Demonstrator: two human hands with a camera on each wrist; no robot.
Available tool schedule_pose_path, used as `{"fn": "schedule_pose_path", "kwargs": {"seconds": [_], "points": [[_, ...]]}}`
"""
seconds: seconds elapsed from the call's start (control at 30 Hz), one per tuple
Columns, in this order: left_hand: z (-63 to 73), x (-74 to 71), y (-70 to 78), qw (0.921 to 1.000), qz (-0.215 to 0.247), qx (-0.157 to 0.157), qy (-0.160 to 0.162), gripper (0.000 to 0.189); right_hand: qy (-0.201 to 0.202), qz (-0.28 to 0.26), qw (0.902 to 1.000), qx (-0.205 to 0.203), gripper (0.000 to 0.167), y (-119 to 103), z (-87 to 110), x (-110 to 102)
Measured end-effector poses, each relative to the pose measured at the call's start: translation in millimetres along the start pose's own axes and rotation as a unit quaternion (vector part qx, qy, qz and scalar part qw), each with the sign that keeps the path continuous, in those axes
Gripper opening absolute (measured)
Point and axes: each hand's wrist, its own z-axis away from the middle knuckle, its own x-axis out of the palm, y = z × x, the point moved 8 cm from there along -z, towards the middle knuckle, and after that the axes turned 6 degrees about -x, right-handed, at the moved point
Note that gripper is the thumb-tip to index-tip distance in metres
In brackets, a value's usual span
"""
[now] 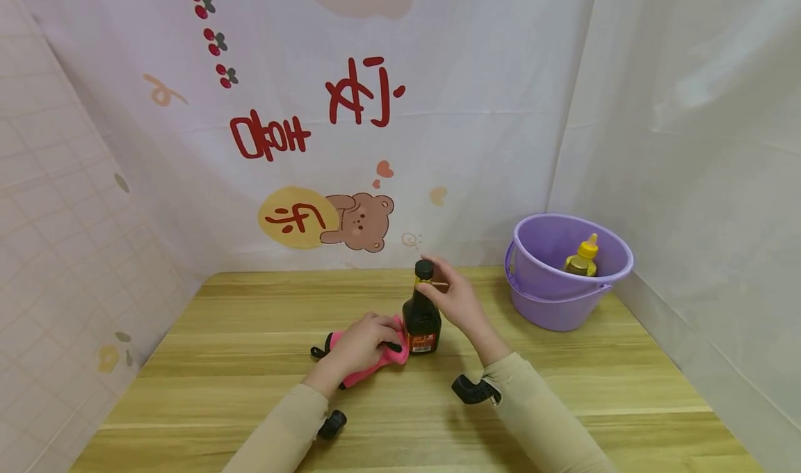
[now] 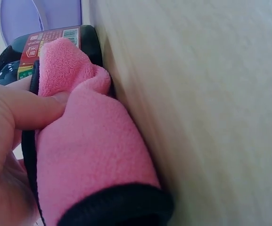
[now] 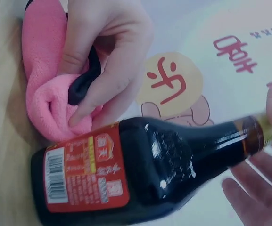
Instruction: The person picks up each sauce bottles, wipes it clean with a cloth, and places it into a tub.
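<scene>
A dark glass sauce bottle (image 1: 421, 318) with a red label and black cap stands upright on the table. My right hand (image 1: 459, 302) holds it at the neck, thumb on one side and fingers behind. In the right wrist view the bottle (image 3: 164, 165) fills the lower half. My left hand (image 1: 364, 344) pinches a bunched pink cloth (image 2: 93, 136) with black edging and presses it against the lower side of the bottle. The cloth's folded end (image 3: 51, 108) touches the bottle near its label. Part of the left hand's fingers is hidden behind the cloth in the left wrist view.
A purple bucket (image 1: 557, 299) with a handle stands at the table's back right. Inside it is a small yellow-capped bottle (image 1: 583, 257). The wood-grain table (image 1: 250, 334) meets a white printed curtain (image 1: 475, 146) at the back. Black wrist mounts hang by both sleeves.
</scene>
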Motion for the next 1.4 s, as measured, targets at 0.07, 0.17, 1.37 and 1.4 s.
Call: {"fn": "schedule_pose_path", "kwargs": {"seconds": [0.07, 0.17, 1.37, 1.4], "points": [[0.8, 0.3, -0.8, 1.0000, 0.003, 0.001, 0.001, 0.038, 0.028, 0.036, 0.9989, -0.006, 0.049, -4, -1.4, -3], [2.1, -1.6, -0.3, 0.9997, 0.011, 0.019, 0.010, 0.039, 0.055, 0.087, 0.9945, -0.020, 0.042, -13, -3.4, -7], [-25.9, -108.4, 34.1, 0.9709, 0.080, 0.089, 0.208, 0.026, 0.005, 0.037, 0.9974, -0.062, 0.041, -16, -4.8, -12], [-27.5, -110.2, 36.6, 0.9704, 0.076, 0.090, 0.211, 0.026, 0.005, 0.038, 0.9972, -0.065, 0.040, -16, -5.0, -12]]}}
